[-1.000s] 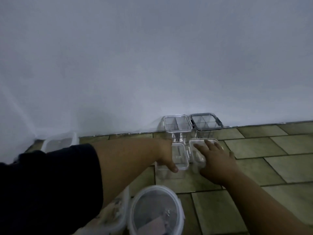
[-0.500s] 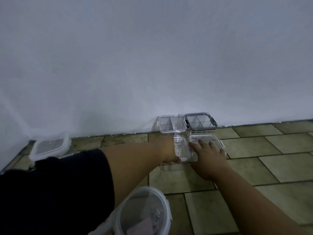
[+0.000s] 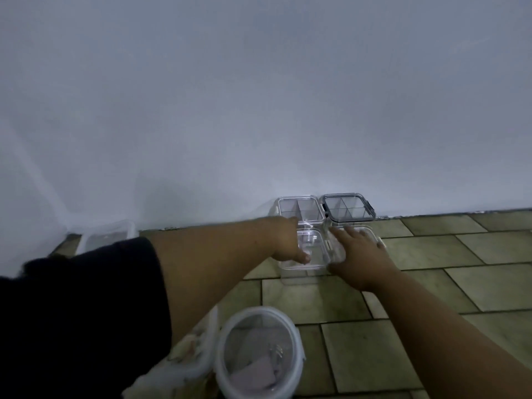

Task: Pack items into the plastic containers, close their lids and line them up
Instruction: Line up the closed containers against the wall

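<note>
Plastic containers (image 3: 315, 251) are likely being lined up: your right hand (image 3: 361, 256) presses one flat, fingers straight and apart; your left hand (image 3: 288, 244) hides its fingers.

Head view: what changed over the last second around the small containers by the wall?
Both hands pushed the front pair toward the wall. The left hand still holds the front-left clear container, thumb on its lid; the right hand still lies flat on the front-right clear container. Nothing taken up or let go. The clear-rimmed divided container, dark-rimmed divided container and round container stayed put.
</note>
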